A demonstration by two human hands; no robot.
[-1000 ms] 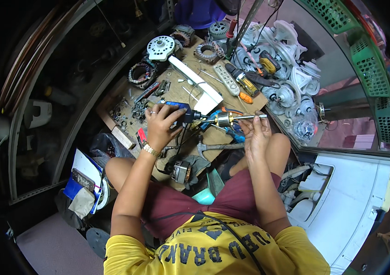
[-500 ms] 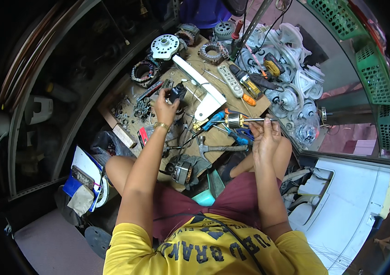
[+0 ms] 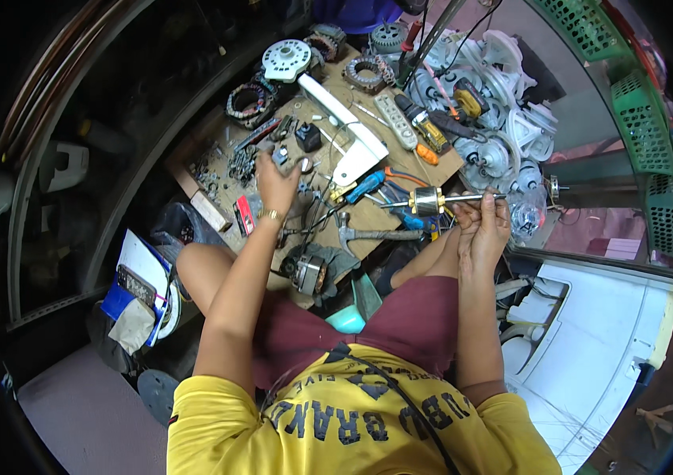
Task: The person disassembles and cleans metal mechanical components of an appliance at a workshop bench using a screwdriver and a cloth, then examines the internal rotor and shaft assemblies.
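My right hand [image 3: 482, 226] pinches the long steel shaft [image 3: 475, 198] of a motor rotor, at the end past the core. The rotor's core [image 3: 427, 201], silvery with cream-coloured ends, hangs level over the bench's right front, near blue-handled pliers [image 3: 366, 187]. Over the bench's left part, my left hand [image 3: 277, 180] has its thumb and fingers apart among small loose parts. Just beyond it stands a small black container [image 3: 307, 137], not touching it. A round metal piece [image 3: 305, 165] lies by the thumb; whether they touch is unclear.
A white fan stand [image 3: 344, 131] crosses the bench. Around it are wound stators [image 3: 249, 104], a power strip [image 3: 396, 121], a drill [image 3: 423, 123] and a hammer [image 3: 376, 235]. Clear plastic fan parts [image 3: 503, 150] pile up at right. A motor [image 3: 309, 273] sits near my knees.
My left hand has drawn back from the black container, which now stands farther back on the bench. My right hand has moved right with the rotor.
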